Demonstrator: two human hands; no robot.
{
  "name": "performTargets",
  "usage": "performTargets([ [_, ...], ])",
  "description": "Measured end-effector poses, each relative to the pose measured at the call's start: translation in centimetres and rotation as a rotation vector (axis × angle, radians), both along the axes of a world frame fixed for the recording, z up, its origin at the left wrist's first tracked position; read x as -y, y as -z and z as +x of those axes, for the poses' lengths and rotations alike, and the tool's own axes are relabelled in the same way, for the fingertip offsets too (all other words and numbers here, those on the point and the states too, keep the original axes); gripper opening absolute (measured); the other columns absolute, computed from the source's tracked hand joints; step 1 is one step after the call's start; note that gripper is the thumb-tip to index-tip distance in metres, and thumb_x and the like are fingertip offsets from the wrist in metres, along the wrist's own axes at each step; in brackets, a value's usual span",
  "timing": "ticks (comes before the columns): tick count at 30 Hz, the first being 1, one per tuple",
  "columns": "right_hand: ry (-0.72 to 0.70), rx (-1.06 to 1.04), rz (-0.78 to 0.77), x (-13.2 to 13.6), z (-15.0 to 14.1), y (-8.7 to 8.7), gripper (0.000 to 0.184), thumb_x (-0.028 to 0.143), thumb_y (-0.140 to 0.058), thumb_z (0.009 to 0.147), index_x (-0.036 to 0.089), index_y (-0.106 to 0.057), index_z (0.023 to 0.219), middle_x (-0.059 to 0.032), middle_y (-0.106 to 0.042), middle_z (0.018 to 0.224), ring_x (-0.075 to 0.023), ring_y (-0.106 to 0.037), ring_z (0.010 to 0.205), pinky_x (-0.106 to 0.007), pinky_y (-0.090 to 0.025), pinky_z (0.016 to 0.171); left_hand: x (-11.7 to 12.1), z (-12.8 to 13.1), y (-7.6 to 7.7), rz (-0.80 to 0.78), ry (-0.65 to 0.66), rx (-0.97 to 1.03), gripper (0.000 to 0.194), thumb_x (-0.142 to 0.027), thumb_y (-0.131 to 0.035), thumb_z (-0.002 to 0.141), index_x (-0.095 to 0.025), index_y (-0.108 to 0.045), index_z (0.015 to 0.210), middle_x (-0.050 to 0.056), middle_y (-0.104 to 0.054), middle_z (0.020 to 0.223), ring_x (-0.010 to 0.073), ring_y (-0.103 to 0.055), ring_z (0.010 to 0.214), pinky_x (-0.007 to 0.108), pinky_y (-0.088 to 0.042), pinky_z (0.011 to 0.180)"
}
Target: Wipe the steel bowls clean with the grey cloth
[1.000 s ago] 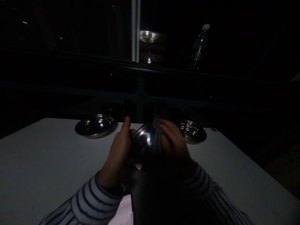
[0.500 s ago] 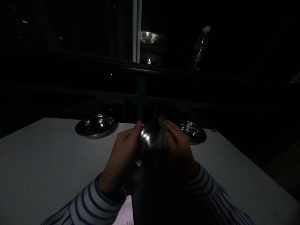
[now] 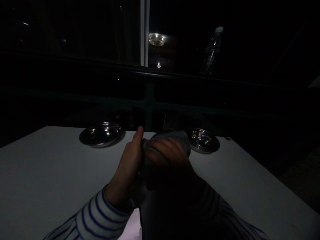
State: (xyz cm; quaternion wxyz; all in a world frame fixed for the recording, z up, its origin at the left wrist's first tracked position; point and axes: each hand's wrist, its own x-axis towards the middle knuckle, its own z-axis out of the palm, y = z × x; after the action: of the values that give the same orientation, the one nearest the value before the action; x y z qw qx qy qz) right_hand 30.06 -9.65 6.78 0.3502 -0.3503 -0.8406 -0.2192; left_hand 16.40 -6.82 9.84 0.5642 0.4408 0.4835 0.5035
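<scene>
Above the near middle of the white table [image 3: 50,176], my left hand [image 3: 126,166] is closed on the left edge of a shiny metal dish [image 3: 158,133], thumb pointing up. Most of that dish is hidden; only a dark bit of its far rim shows. My right hand [image 3: 170,158] presses a grey cloth [image 3: 184,139] against the dish, fingers bent over it and reaching towards my left thumb. Deep shadow covers the right wrist and the lower side of the dish.
One shallow metal dish [image 3: 101,135] rests at the table's far left. A stack of similar metal dishes [image 3: 203,141] is at the far right. Beyond the table, a clear bottle [image 3: 212,51] stands upright. Below my left wrist, a lit screen [image 3: 132,223] shows partly.
My right hand has slid the cloth leftward across the dish, covering the shiny surface that showed before. My left hand has shifted slightly left and still grips the edge.
</scene>
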Motion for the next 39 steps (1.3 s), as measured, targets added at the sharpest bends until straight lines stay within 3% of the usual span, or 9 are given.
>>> performTargets([
  [3,0.016,-0.202,-0.072,-0.9,1.6,-0.5,0.032,0.027,-0.036,0.087,0.017,-0.053,0.113,-0.0084,-0.053,0.121,-0.0181,-0.042,0.118,-0.039,-0.034,0.099,0.1,0.1,0.0,-0.006,0.03,0.011,0.043,-0.058,-0.055,0.065,-0.018,-0.052,0.049,-0.003,-0.048,0.04,0.0119,-0.045,0.038,0.025,-0.033,0.041],
  [8,-0.016,-0.597,-0.192,-2.7,3.8,0.3,0.033,0.025,-0.034,0.089,0.017,-0.052,0.114,-0.0085,-0.055,0.118,-0.0156,-0.048,0.113,-0.036,-0.04,0.096,0.4,-0.1,-0.5,-0.018,0.048,0.149,0.031,-0.046,-0.062,0.064,-0.016,-0.065,0.073,-0.002,-0.057,0.05,0.014,-0.054,0.047,0.025,-0.041,0.049],
  [11,0.026,-0.705,-0.253,-3.0,3.9,0.6,0.033,0.026,-0.034,0.089,0.016,-0.053,0.113,-0.009,-0.058,0.115,-0.0157,-0.051,0.109,-0.034,-0.042,0.093,0.3,-0.2,-0.5,-0.04,0.045,0.196,0.032,-0.046,-0.062,0.066,-0.016,-0.066,0.079,-0.001,-0.061,0.056,0.015,-0.056,0.05,0.026,-0.042,0.048],
  [15,0.007,-0.525,-0.219,-2.4,3.0,-0.1,0.033,0.022,-0.035,0.087,0.015,-0.053,0.114,-0.0092,-0.055,0.119,-0.0157,-0.047,0.114,-0.035,-0.038,0.098,0.4,0.2,0.1,-0.039,0.103,0.199,0.031,-0.044,-0.061,0.067,-0.016,-0.065,0.079,0.001,-0.065,0.065,0.0148,-0.059,0.058,0.025,-0.043,0.053],
  [19,-0.005,-0.229,-0.18,-1.2,1.5,-0.7,0.034,0.023,-0.036,0.087,0.012,-0.054,0.113,-0.0101,-0.053,0.121,-0.0179,-0.042,0.117,-0.038,-0.033,0.101,0.5,0.8,0.6,-0.124,0.115,0.236,0.03,-0.044,-0.062,0.065,-0.014,-0.062,0.069,-0.001,-0.061,0.056,0.0129,-0.056,0.052,0.024,-0.043,0.053],
  [25,0.003,0.048,-0.069,-0.3,-0.8,0.1,0.036,0.029,-0.037,0.086,0.013,-0.053,0.113,-0.0084,-0.052,0.123,-0.021,-0.038,0.12,-0.042,-0.024,0.104,0.7,0.8,-0.3,-0.248,0.063,0.464,0.017,-0.029,-0.057,0.073,-0.016,-0.058,0.064,-0.003,-0.056,0.049,0.0092,-0.053,0.045,0.02,-0.042,0.045],
  [31,-0.007,0.144,0.073,-0.5,-1.4,1.3,0.036,0.029,-0.034,0.088,0.011,-0.052,0.113,-0.0077,-0.051,0.125,-0.02,-0.033,0.124,-0.04,-0.021,0.106,0.9,0.6,-0.9,-0.264,0.123,0.567,0.017,-0.019,-0.05,0.077,-0.014,-0.058,0.063,0.0,-0.057,0.046,0.0104,-0.052,0.04,0.02,-0.04,0.038],
  [39,0.0,0.205,0.27,-1.3,-1.4,2.6,0.034,0.024,-0.039,0.087,0.014,-0.051,0.116,-0.0009,-0.052,0.125,-0.0169,-0.033,0.124,-0.037,-0.025,0.107,0.4,0.2,-1.0,-0.236,0.062,0.634,0.018,-0.018,-0.045,0.081,-0.012,-0.062,0.077,0.003,-0.062,0.053,0.0121,-0.056,0.043,0.021,-0.046,0.041],
])
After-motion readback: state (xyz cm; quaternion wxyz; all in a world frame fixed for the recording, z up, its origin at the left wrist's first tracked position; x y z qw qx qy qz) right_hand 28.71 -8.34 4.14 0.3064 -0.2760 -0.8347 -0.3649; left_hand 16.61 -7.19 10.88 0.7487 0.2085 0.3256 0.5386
